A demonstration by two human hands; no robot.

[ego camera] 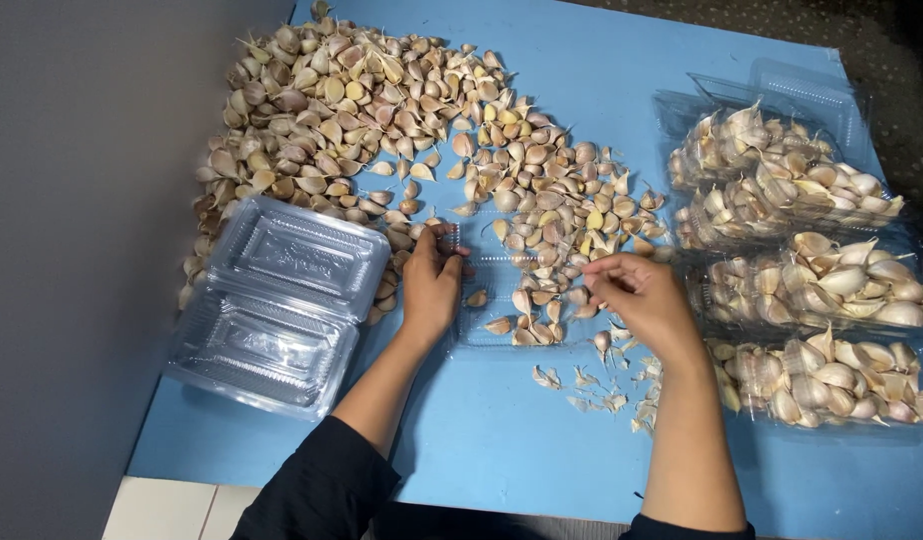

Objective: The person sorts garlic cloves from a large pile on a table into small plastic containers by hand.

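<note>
- Our left hand (432, 285) rests flat-fingered on the left rim of a clear plastic tray (492, 310) that lies open near the middle of the worktop (502, 440); the fingers press the thin wall, which we judge steadies the light tray while cloves go in.
- Our right hand (642, 300) hovers at the tray's right side, fingertips pinched narrow as if around a single garlic clove; the clove itself we cannot make out for certain.
- Inside the tray lie a few loose garlic cloves (527, 325), mostly toward its near and far ends, with the floor between them bare.
- Just near of the tray, toward the worktop's near edge, sit scraps of papery garlic skin (592, 390).
- Beyond the tray, the large heap of garlic cloves (382, 110) spreads from the far-left corner in toward the middle, its fringe touching the tray's far side, so cloves are a short reach away.
- Along the left edge, a stack of empty clear trays (277, 300) overhangs the worktop's border slightly, just beside our left wrist.
- Along the right edge, filled clear trays of garlic (812, 290) stand in a row, out of the working lane.
- Open blue surface remains along the near edge and between our forearms.
</note>
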